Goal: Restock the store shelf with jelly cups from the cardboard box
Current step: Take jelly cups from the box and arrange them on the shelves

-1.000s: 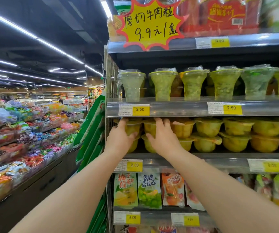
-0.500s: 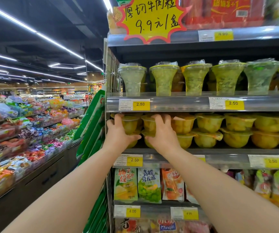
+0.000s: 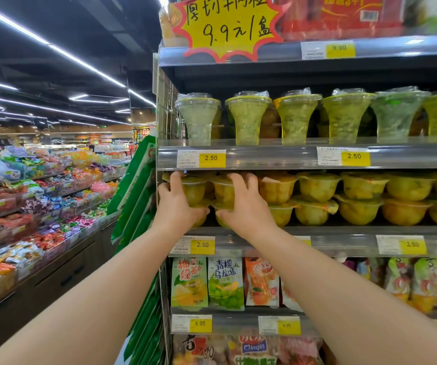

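Left grip: I am wrapping my left grip [image 3: 178,206] round the left stack [image 3: 195,192], two jelly cups one on the other at the far left end of the shelf [image 3: 343,243]; my fingers are lying over the top cup's rim and my thumb is pressing in under the lower cup.
Right grip: I am wrapping my right grip [image 3: 246,206] the same way round the right stack [image 3: 224,192], fingers curling over the top cup, thumb tucking against the lower one.
Grips together: my two thumbs are pointing at each other, near but apart, and the two stacks are sitting just beside each other between my palms.
Jelly cups: both stacks are sitting in the shelf's left corner; I cannot tell whether the lower cups are resting on the shelf or lifting off it.
Row of cups [image 3: 317,188]: more yellow cups are running rightward along the same shelf, stacked two high, the nearest stack just beside my right grip.
Tall cups [image 3: 296,117]: these are standing upright in a line on the shelf above.
Price tag [image 3: 202,245]: it is showing 2.50 on the shelf edge, below my left wrist.
Pouches [image 3: 225,283]: these are hanging in a row one level down, between my forearms.
Sign [image 3: 228,25]: a yellow starburst is hanging off the top shelf.
Candy bins [image 3: 41,206]: these are lining the aisle on my left.
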